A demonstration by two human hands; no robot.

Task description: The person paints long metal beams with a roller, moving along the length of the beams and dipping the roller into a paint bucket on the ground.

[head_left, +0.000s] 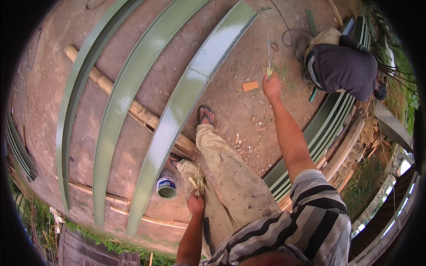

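Note:
A paint roller (263, 8) with a long thin wire frame extends away from me, and my right hand (272, 86) is closed around its handle. The roller head is beside the far end of the nearest green steel beam (179, 102), which has wet-looking shiny patches. Down by my left leg, my left hand (195, 204) grips a crumpled, stained rag (198, 181). An open paint can (167, 186) stands on the dirt just left of that hand, close to the beam.
Two more green beams (122, 102) (73, 111) lie left, across a wooden log (102, 81). Stacked green beams (328, 122) run along the right. A person (344, 66) bends over at the far right. An orange brick piece (250, 86) and rubble lie on the dirt.

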